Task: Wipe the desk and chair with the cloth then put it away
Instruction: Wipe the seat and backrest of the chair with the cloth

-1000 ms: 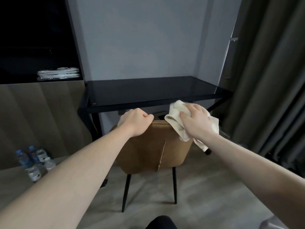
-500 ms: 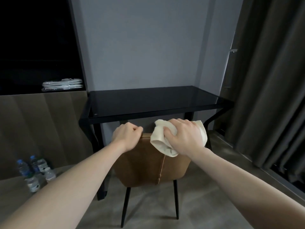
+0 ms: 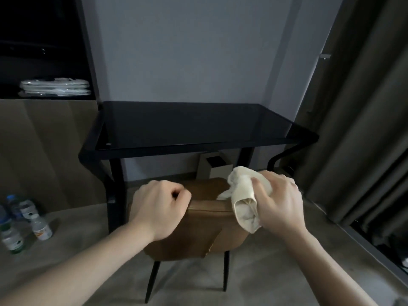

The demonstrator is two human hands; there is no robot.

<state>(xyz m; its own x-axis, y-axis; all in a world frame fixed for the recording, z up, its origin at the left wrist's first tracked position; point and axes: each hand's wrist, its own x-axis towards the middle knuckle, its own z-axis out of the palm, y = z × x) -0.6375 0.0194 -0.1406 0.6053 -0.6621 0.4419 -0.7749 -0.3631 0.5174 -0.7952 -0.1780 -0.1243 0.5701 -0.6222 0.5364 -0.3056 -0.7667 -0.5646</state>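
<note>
The black glass-topped bench (image 3: 194,127) stands against the far wall, its long axis running left to right, with the brown chair (image 3: 198,230) pulled out on its near side, back towards the camera. The chair's top edge also runs left to right and lies directly under both hands, so the coming wipe looks set to travel along that edge or down into the seat beyond it.

The left hand (image 3: 161,208) has its fingers curled over the left part of the chair back, gripping it. The right hand (image 3: 278,202) is closed round the cream cloth (image 3: 242,202), which is bunched up and rests against the right part of the back's top edge. This hand is the nearer one to the seat's right side and to the bench's right end.

The seat itself is almost wholly hidden behind the chair back. Only two chair legs show. How much of the cloth actually touches the chair cannot be told. A pale box (image 3: 214,168) sits under the bench, partly hidden, and several water bottles (image 3: 24,224) stand on the floor at far left.
</note>
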